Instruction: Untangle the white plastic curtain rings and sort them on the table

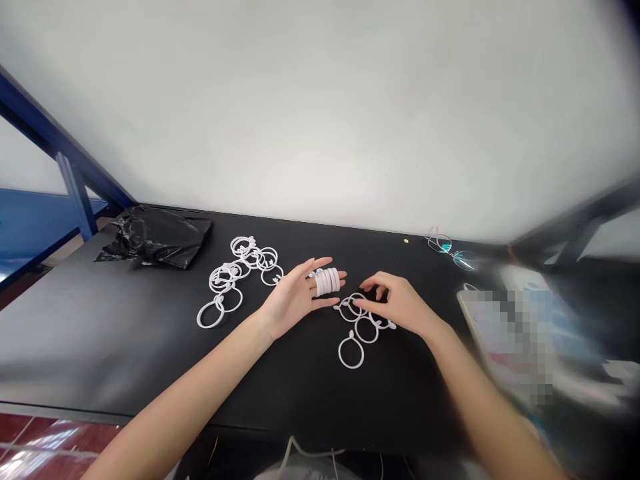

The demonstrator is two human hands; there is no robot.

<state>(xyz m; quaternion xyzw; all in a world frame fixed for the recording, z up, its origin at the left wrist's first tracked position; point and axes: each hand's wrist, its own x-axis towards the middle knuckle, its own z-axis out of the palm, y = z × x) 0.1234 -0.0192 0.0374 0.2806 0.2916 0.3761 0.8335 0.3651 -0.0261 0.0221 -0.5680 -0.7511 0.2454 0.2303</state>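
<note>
- The left hand was spread, a stack of white rings around its middle fingers; a downward tilt could have let them slide off.
- The right hand, thumb and fingertips apart, was over loose rings on the table; their overlap could have made one snag its neighbours.

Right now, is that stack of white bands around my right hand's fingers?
No, the stack of white bands circles fingers of your left hand.
</note>
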